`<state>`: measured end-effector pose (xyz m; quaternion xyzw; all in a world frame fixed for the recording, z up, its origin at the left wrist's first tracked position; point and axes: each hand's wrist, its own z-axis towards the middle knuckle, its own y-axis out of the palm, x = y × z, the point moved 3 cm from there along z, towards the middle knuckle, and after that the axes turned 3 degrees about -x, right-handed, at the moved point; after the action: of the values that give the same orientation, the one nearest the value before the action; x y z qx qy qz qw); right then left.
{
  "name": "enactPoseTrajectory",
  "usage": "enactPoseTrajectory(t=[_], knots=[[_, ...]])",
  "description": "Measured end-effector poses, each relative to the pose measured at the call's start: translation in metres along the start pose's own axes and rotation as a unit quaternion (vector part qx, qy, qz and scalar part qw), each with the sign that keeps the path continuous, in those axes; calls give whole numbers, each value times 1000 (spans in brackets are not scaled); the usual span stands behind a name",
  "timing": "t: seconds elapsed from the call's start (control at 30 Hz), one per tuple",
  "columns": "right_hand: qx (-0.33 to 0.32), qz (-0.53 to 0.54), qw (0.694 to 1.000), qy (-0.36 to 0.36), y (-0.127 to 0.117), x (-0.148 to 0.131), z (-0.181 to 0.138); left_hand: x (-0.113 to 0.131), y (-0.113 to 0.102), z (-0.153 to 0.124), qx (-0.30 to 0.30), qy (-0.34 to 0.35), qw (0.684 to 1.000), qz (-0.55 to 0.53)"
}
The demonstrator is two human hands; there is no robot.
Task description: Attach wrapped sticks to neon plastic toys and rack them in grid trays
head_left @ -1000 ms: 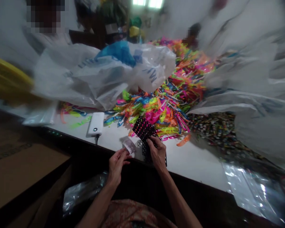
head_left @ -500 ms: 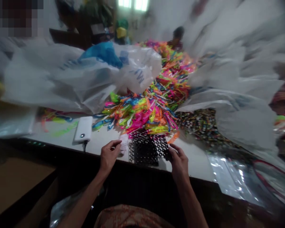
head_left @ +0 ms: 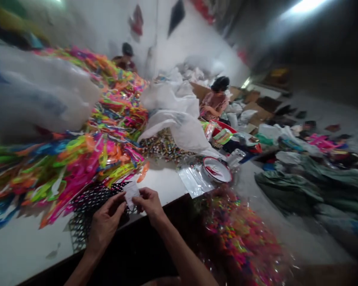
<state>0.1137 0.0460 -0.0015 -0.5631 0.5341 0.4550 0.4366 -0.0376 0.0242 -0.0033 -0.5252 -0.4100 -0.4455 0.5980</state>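
My left hand (head_left: 106, 222) and my right hand (head_left: 149, 203) meet over the near edge of the white table (head_left: 24, 246). Both pinch a small pale paper slip (head_left: 131, 192) between their fingertips. Black perforated sheets (head_left: 89, 204) lie flat on the table just under and left of the hands. A big heap of bright neon plastic pieces (head_left: 86, 151) spreads across the table behind the sheets.
A white plastic sack (head_left: 32, 99) lies on the heap at left, another (head_left: 181, 123) at centre. Small multicoloured items (head_left: 164, 145) lie beyond. A clear bag of coloured bits (head_left: 241, 234) sits to my right. A person (head_left: 214, 103) sits on the cluttered floor, another (head_left: 125, 55) farther back.
The view has swung sharply right, so the power bank is out of sight. My right hand let go of the black sheet and came to the paper slip held by my left hand.
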Motion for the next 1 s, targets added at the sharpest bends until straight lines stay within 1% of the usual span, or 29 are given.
enactPoseTrajectory(t=[0.03,0.07,0.1,0.13,0.17,0.2,0.23,0.27,0.3,0.33,0.37,0.4,0.43,0.47,0.5,0.53,0.57,0.6,0.63,0.7,0.77,0.8,0.83,0.9,0.97,1.0], knots=[[50,-26,998,1,-20,-5,4,0,0,-2,-13,64,996,65],[98,-61,993,3,-44,-11,7,1,-1,-4,-26,132,981,140],[165,-116,979,1,-72,-20,8,1,-2,-6,-40,193,956,220],[201,-132,971,-6,-99,-29,10,0,-4,-9,-55,237,924,295],[224,-138,965,-16,-124,-38,10,-2,-6,-10,-70,260,893,361],[243,-143,959,-25,-146,-44,11,-5,-9,-10,-82,265,867,413],[271,-157,949,-40,-164,-48,11,-8,-12,-9,-88,255,850,452],[328,-212,917,-76,-175,-52,11,-12,-15,-8,-92,237,840,479],[363,-264,887,-112,-177,-51,10,-15,-18,-7,-96,216,835,498],[359,-302,875,-121,-170,-46,11,-18,-20,-6,-101,197,832,509],[323,-335,877,-121,-154,-37,12,-20,-22,-7,-106,183,831,515],[264,-356,890,-111,-131,-26,13,-22,-24,-9,-110,178,830,517],[185,-370,905,-98,-103,-14,13,-23,-25,-13,-111,180,830,516],[126,-375,914,-93,-73,-3,12,-23,-26,-18,-112,188,829,515],[89,-379,915,-101,-44,5,10,-23,-27,-24,-111,199,826,515],[65,-396,907,-126,-18,10,8,-22,-29,-31,-109,210,823,516],[62,-402,902,-142,2,13,8,-22,-31,-37,-106,218,819,520],[60,-399,904,-143,16,16,9,-22,-33,-43,-104,221,816,524],[63,-385,912,-129,25,18,11,-22,-37,-48,-100,219,813,530],[64,-334,938,-65,27,23,19,-23,-45,-54,-89,210,813,535],[27,-291,956,-14,23,25,26,-25,-55,-58,-94,224,814,527],[9,-290,957,-6,22,25,29,-26,-60,-60,-102,241,814,518],[0,-308,951,-8,22,23,30,-27,-65,-61,-108,260,815,507],[18,-382,923,-30,26,16,30,-28,-76,-64,-102,291,820,482],[33,-453,890,-43,35,10,31,-27,-90,-66,-65,286,844,449],[21,-469,882,-38,40,8,32,-25,-98,-67,-39,272,863,424]])
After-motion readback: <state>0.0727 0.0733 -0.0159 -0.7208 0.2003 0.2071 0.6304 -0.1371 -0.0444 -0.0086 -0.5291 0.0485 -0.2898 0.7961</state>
